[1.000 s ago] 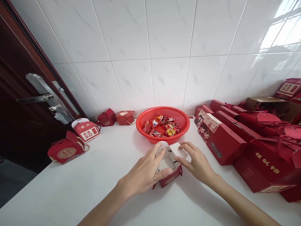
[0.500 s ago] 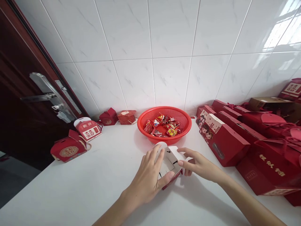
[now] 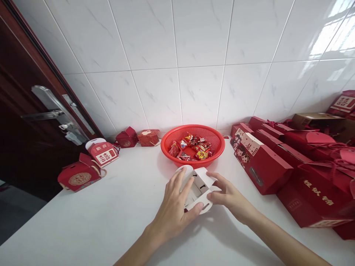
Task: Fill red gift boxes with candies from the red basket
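Observation:
A small gift box [image 3: 197, 187] with a white inside stands on the table, its top open and flaps spread outward. My left hand [image 3: 177, 199] straddles it, fingers on the far left side and thumb on the near flap. On the right side, my right hand [image 3: 223, 190] grips the box's flaps between thumb and fingers. Dark slots show in the inner walls. Just behind the box is a red plastic basket [image 3: 165, 149] with wrapped candies [image 3: 202, 154] in it.
Folded red gift boxes [image 3: 80, 175] stand at the left, and two more small ones [image 3: 148, 137] sit by the tiled wall. Several larger red boxes [image 3: 266, 170] line the right side. A dark door with a metal handle [image 3: 55, 112] is at the far left of the white table [image 3: 122, 207].
The near flap of the box has folded outward, showing its white inside and a slot. My left thumb now lies on that flap. Both hands stay at the box.

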`<state>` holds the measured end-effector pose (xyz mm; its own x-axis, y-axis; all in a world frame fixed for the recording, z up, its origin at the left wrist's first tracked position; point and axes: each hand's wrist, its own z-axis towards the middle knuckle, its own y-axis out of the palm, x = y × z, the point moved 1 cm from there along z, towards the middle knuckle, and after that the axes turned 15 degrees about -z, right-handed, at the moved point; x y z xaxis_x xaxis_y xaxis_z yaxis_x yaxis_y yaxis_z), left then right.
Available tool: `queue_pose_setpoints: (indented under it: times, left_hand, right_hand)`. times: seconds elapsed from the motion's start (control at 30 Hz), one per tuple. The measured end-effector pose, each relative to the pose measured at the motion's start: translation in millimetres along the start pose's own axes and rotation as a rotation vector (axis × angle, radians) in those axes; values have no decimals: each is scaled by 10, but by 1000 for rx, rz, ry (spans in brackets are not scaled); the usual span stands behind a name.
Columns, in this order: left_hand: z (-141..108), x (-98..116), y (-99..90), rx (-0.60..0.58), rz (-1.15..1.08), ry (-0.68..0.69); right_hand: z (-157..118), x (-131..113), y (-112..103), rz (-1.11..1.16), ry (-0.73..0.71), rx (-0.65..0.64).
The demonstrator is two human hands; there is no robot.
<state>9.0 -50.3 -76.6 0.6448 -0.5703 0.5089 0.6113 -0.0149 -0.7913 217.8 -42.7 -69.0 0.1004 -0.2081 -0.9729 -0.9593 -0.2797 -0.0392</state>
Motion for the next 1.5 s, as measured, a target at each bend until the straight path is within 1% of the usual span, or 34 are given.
queue_pose_setpoints:
  times: [0.1, 0.27, 0.33, 0.43, 0.57, 0.67, 0.73, 0.8, 0.87, 0.93, 0.97, 1.0, 1.03, 1.07, 1.1, 1.17, 1.23, 1.3, 1.37, 1.43, 1.5]
  left_hand:
    - [2, -6, -11, 28, 19, -76]
    - [13, 40, -55, -36, 26, -243]
    - [35, 51, -63, -51, 18, -282]
    - [100, 49, -51, -44, -12, -278]
    - [195, 41, -20, -4, -40, -206]
    - [231, 56, -53, 41, -21, -137]
    - [261, 70, -129, 59, -42, -100]
    - [337, 72, -252, 82, -94, -84]
    - [488, 44, -406, 129, -156, -80]
    - [724, -29, -558, 176, -218, -74]
    - [867, -85, -620, 177, -249, -81]
    - [1023, -151, -667, 146, -269, -90]
    - [1185, -223, -696, 91, -274, -96]
    - [1349, -299, -707, 29, -260, -109]
    - [1510, -372, -696, -65, -214, -117]
    - [1811, -500, -617, -277, -90, -106]
    - [2077, -596, -479, -399, -45, -93]
    - [2308, -662, -298, -465, -19, -83]
    - [2504, -714, -101, -507, 9, -79]
    - [2661, -762, 79, -538, 34, -87]
    - [2772, -807, 208, -562, 56, -92]
  right_hand:
    - [32, -12, 15, -19, -29, -16]
    - [102, 44, 6, -84, -77, -62]
    - [129, 73, -9, -115, -112, -70]
    - [158, 96, -56, -185, -147, -52]
    - [154, 55, -164, -329, -210, -8]
    - [143, -48, -267, -475, -263, 73]
    - [159, -168, -345, -550, -318, 199]
    - [215, -323, -428, -587, -374, 335]
    - [331, -486, -511, -575, -411, 408]
    - [515, -628, -589, -502, -447, 435]
    - [629, -683, -624, -459, -462, 454]
    - [754, -725, -656, -410, -472, 480]
    - [886, -753, -682, -361, -467, 501]
    - [1020, -768, -703, -310, -456, 524]
    - [1152, -773, -717, -254, -445, 555]
    - [1393, -763, -726, -144, -438, 595]
    - [1588, -736, -715, -68, -439, 615]
    - [1728, -703, -697, -36, -436, 615]
    - [1816, -671, -684, -24, -426, 598]
    - [1860, -648, -686, -11, -413, 582]
    - [1875, -636, -699, 1, -400, 576]
